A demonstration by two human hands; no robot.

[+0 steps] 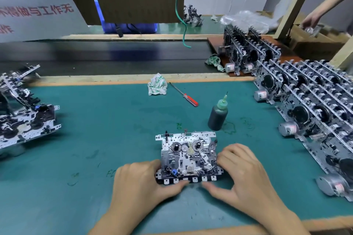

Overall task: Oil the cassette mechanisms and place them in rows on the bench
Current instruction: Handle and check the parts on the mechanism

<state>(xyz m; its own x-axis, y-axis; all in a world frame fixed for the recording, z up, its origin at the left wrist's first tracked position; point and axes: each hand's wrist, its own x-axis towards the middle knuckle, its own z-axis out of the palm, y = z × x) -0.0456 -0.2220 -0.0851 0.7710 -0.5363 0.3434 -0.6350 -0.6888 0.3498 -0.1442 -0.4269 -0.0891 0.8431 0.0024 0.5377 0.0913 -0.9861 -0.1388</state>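
Metal cassette mechanism (188, 155) flat on our green worktop (95, 129) — left hand (141, 183) and right hand (242, 173) grasping its sides, oil bottle (217, 116) just beyond.

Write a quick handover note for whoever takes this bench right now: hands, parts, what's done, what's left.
Left hand and right hand grip the flat metal cassette mechanism at its sides, on the green bench mat.
Dark oil bottle with green nozzle stands upright behind it, untouched.
Done: rows of upright mechanisms at right.
Left: pile of mechanisms at left, apparently still waiting.
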